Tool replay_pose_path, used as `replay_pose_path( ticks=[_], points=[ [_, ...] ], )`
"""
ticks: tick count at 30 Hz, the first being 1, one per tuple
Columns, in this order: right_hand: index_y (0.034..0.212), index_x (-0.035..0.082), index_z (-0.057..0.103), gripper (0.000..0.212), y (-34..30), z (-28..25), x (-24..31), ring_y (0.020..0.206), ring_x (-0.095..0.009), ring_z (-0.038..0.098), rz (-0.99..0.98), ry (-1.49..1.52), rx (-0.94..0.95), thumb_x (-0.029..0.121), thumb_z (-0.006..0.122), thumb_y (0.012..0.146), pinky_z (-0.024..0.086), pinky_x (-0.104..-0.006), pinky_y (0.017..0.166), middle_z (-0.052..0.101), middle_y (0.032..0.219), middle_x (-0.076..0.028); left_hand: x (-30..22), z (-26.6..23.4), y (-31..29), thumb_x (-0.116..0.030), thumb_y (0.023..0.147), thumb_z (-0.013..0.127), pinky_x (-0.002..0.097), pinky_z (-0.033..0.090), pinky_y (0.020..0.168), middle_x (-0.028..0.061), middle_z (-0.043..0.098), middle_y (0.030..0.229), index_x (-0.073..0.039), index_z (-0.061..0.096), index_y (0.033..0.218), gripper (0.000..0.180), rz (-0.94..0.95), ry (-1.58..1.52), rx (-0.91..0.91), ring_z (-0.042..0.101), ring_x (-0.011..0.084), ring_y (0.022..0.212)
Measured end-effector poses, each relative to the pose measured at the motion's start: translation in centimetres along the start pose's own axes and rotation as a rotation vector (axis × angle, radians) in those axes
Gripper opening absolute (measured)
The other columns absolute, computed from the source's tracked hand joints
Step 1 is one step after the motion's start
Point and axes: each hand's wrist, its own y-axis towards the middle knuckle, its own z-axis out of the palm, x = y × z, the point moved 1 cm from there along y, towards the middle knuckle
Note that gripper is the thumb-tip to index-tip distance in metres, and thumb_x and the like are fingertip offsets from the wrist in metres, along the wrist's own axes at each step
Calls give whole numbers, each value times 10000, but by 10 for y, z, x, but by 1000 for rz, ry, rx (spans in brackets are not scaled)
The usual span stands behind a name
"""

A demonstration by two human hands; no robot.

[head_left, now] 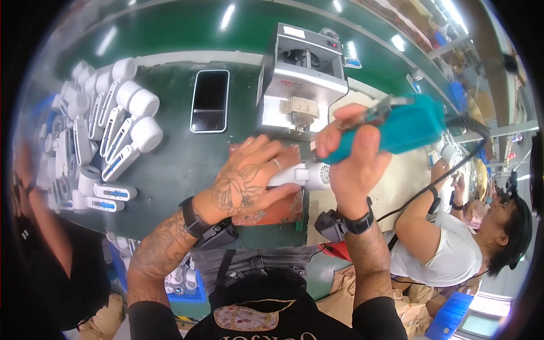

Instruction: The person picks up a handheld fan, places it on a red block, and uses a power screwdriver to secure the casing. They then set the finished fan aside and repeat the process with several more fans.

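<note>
A white handheld fan [318, 177] with a round slotted grille lies over an orange-brown mat [266, 216] on the dark green table. My left hand [246, 178] is closed around its body, thumb along the near side, fingers over the far side. In my right hand [354, 170] is a teal electric screwdriver [402, 129] with a black cord, gripped just beyond the fan's head. The screwdriver's tip is hidden by my fingers, so I cannot tell whether it touches the fan.
A silver screw feeder [306, 82] stands at the back, beside a phone [209, 102] lying flat. White fans [122, 133] are piled at the left. The screwdriver cord [447, 175] loops right. People sit at right [442, 249] and left [62, 277]. A blue bin [198, 293] shows below the table.
</note>
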Motion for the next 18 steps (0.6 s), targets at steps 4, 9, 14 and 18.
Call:
replay_pose_path(
  ticks=[4, 9, 14, 18],
  points=[
    [1049, -59, 540, 617, -6, -5, 1, 585, -182, 524, -15, -49, 38, 542, 612, 930, 426, -316, 544, 518, 662, -75, 2, 0, 0, -308, 779, 768, 414, 431, 883, 47, 612, 1047, -127, 689, 1179, 446, 6, 10, 10, 539, 265, 958],
    [1036, -53, 535, 616, -7, -7, -8, 594, -182, 526, 9, -44, 40, 545, 627, 919, 428, -313, 556, 521, 669, -76, 1, -1, 0, -349, 814, 726, 420, 431, 867, 98, 573, 1008, -73, 683, 1139, 429, 18, 25, 27, 530, 290, 945],
    [951, -17, 504, 526, -11, -7, -14, 585, -179, 522, 8, -32, 68, 496, 620, 940, 435, -314, 553, 520, 665, -79, 0, 3, 0, -335, 785, 760, 455, 423, 905, 61, 595, 1079, -113, 667, 1157, 442, -28, 42, 61, 537, 288, 1008],
    [922, -1, 486, 481, -12, -7, -17, 576, -178, 521, -10, -10, 78, 464, 608, 954, 439, -316, 546, 521, 663, -84, 1, 4, 0, -354, 790, 752, 460, 425, 909, 64, 585, 1097, -83, 661, 1115, 433, -19, 60, 53, 537, 295, 1022]
  ],
)
